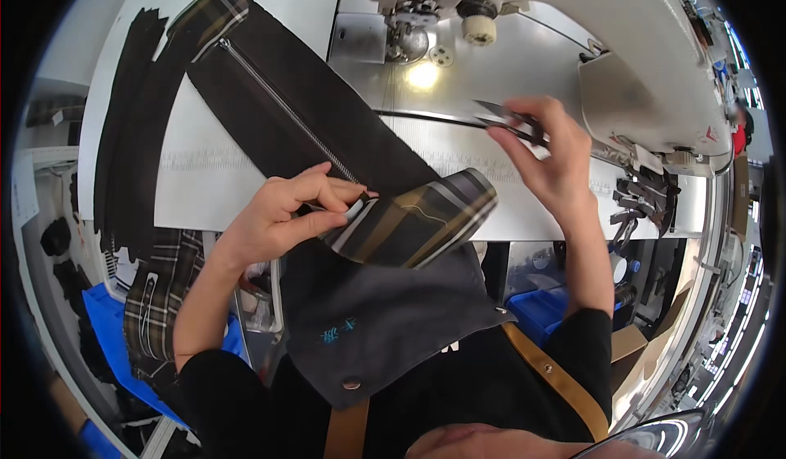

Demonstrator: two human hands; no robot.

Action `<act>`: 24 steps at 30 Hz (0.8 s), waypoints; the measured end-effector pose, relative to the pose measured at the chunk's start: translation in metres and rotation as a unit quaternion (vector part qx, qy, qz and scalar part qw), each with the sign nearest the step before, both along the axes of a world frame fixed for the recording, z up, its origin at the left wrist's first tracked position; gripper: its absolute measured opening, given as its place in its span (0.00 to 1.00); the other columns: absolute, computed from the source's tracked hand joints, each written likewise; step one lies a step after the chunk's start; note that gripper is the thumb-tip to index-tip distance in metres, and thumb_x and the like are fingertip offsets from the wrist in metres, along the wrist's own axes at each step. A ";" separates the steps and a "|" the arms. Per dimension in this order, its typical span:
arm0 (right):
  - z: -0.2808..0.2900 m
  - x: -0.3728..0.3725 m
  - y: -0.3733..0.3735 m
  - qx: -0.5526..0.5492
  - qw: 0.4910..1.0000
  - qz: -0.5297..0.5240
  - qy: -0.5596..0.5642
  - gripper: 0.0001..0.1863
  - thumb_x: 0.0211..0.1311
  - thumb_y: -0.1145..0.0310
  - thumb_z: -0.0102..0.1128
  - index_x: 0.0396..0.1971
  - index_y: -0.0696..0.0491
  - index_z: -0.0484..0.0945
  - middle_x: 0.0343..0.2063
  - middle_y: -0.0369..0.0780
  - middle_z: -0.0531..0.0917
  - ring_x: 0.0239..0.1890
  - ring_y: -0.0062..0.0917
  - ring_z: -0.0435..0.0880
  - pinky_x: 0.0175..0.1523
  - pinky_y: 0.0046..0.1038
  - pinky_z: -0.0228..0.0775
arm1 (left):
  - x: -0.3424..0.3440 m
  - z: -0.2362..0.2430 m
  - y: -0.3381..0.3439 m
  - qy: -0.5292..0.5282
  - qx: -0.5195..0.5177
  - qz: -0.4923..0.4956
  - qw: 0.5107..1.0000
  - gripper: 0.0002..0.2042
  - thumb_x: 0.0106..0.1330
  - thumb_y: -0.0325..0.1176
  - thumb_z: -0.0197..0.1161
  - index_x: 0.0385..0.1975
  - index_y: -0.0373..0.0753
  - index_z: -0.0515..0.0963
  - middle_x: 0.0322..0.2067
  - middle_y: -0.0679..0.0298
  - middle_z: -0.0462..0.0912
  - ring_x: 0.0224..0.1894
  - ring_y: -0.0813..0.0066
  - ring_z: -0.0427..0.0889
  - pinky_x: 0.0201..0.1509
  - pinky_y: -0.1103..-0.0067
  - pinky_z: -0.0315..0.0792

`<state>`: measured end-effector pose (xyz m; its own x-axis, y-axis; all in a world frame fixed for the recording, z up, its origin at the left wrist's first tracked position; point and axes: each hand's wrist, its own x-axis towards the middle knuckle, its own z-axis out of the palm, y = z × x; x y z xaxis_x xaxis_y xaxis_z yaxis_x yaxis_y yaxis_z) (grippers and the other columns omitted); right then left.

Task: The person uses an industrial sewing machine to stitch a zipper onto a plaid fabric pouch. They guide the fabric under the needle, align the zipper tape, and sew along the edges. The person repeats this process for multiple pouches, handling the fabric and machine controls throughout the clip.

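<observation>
Plaid cloth (164, 295) kinda hung over the 8 o'clock blue bin (103, 328); left hand (286, 209) pinched zippered fabric (327, 99), right hand (555, 154) gripped snips (494, 121).

Sewing machine (647, 37) cut off by top edge; right hand (558, 158) partly hiding snips (536, 131)

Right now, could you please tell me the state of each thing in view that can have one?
Left hand: fingers pinched at the near plaid piece's edge
Right hand: closed around the snips' handles
Snips: blades apart
Zipper: looks closed
Zipper pull: at the far end
Near plaid piece: partly past the table's edge
Dark panel: laid slantwise on the table
Sewing machine: running or not, cannot tell
</observation>
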<state>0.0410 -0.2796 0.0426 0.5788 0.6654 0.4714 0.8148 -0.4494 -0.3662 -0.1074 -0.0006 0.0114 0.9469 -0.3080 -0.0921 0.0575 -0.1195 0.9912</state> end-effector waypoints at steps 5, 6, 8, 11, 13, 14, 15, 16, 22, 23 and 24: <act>0.000 -0.001 0.050 -0.099 0.973 0.178 -0.112 0.13 0.47 0.69 0.68 0.33 0.53 0.75 0.23 0.35 0.76 0.25 0.26 0.78 0.29 0.27 0.68 | -0.001 -0.002 -0.005 -0.040 0.010 0.018 0.999 0.02 0.59 0.24 0.59 0.28 0.39 0.74 0.44 0.52 0.82 0.54 0.60 0.77 0.68 0.57 0.42; -0.003 -0.002 0.057 -0.106 0.965 0.208 -0.124 0.12 0.47 0.69 0.67 0.32 0.53 0.75 0.22 0.35 0.76 0.24 0.27 0.78 0.28 0.28 0.67 | -0.002 -0.002 -0.006 -0.040 0.011 0.020 0.999 0.02 0.59 0.24 0.59 0.28 0.39 0.74 0.44 0.52 0.82 0.54 0.60 0.77 0.68 0.57 0.42; -0.011 -0.002 0.058 -0.143 0.962 0.196 -0.128 0.11 0.48 0.68 0.66 0.31 0.52 0.75 0.22 0.35 0.76 0.22 0.28 0.77 0.28 0.29 0.68 | -0.002 0.001 -0.005 -0.032 0.009 0.003 0.999 0.02 0.59 0.25 0.59 0.27 0.40 0.74 0.43 0.52 0.82 0.54 0.61 0.77 0.68 0.57 0.42; -0.015 0.008 0.050 -0.135 0.977 0.119 -0.116 0.11 0.48 0.68 0.66 0.31 0.51 0.74 0.24 0.36 0.77 0.22 0.30 0.78 0.27 0.30 0.69 | -0.003 0.003 -0.006 -0.027 0.002 -0.001 1.000 0.02 0.58 0.25 0.59 0.26 0.40 0.74 0.42 0.53 0.83 0.54 0.61 0.77 0.69 0.57 0.42; -0.022 0.013 0.051 -0.113 0.979 0.125 -0.112 0.11 0.48 0.68 0.66 0.31 0.51 0.74 0.23 0.37 0.76 0.22 0.30 0.78 0.27 0.31 0.69 | -0.002 0.003 -0.007 -0.028 -0.007 0.007 1.000 0.02 0.58 0.26 0.59 0.26 0.40 0.74 0.42 0.54 0.83 0.54 0.61 0.77 0.68 0.57 0.43; -0.024 0.015 0.052 -0.102 0.980 0.127 -0.110 0.11 0.48 0.69 0.66 0.31 0.52 0.74 0.22 0.37 0.76 0.21 0.31 0.77 0.27 0.31 0.69 | -0.002 0.002 -0.007 -0.029 -0.013 0.010 0.999 0.02 0.58 0.25 0.60 0.26 0.39 0.74 0.41 0.54 0.83 0.54 0.61 0.77 0.68 0.57 0.43; -0.024 0.014 0.055 -0.107 0.976 0.143 -0.122 0.10 0.51 0.67 0.61 0.27 0.53 0.69 0.21 0.37 0.74 0.22 0.31 0.78 0.27 0.31 0.69 | -0.001 0.002 -0.008 -0.031 -0.020 0.013 0.999 0.02 0.58 0.25 0.60 0.26 0.39 0.74 0.41 0.54 0.84 0.54 0.61 0.77 0.68 0.57 0.44; -0.026 0.017 0.055 -0.108 0.976 0.140 -0.128 0.11 0.50 0.67 0.62 0.27 0.53 0.69 0.21 0.37 0.74 0.22 0.31 0.78 0.27 0.31 0.69 | -0.001 0.002 -0.008 -0.030 -0.008 0.011 0.999 0.02 0.59 0.27 0.60 0.27 0.38 0.75 0.41 0.54 0.83 0.54 0.61 0.76 0.69 0.58 0.44; -0.031 0.034 0.028 -0.127 0.984 0.058 -0.108 0.16 0.47 0.66 0.66 0.35 0.54 0.73 0.32 0.39 0.79 0.34 0.32 0.80 0.38 0.33 0.71 | -0.028 -0.020 -0.005 -0.211 -0.052 0.343 0.914 0.17 0.66 0.37 0.53 0.47 0.31 0.73 0.56 0.50 0.72 0.65 0.61 0.62 0.70 0.65 0.45; -0.022 0.029 0.028 -0.124 0.982 0.061 -0.129 0.18 0.47 0.65 0.67 0.38 0.54 0.74 0.36 0.39 0.80 0.38 0.33 0.80 0.42 0.34 0.71 | -0.027 -0.003 -0.007 -0.134 -0.099 0.471 0.866 0.24 0.70 0.41 0.47 0.60 0.32 0.63 0.64 0.50 0.60 0.69 0.60 0.54 0.71 0.65 0.42; -0.017 0.021 0.030 -0.118 0.980 0.067 -0.149 0.20 0.47 0.65 0.67 0.41 0.53 0.75 0.40 0.40 0.81 0.42 0.34 0.80 0.46 0.35 0.70 | -0.023 0.003 0.002 -0.085 -0.113 0.518 0.844 0.26 0.71 0.43 0.45 0.63 0.32 0.58 0.66 0.51 0.54 0.70 0.61 0.50 0.71 0.66 0.42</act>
<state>0.0622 -0.2499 0.0254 0.3397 0.8364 0.4301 0.9269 -0.3754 -0.0020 -0.1303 0.0017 0.0139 0.7120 0.7018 0.0232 -0.1303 0.0995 0.9865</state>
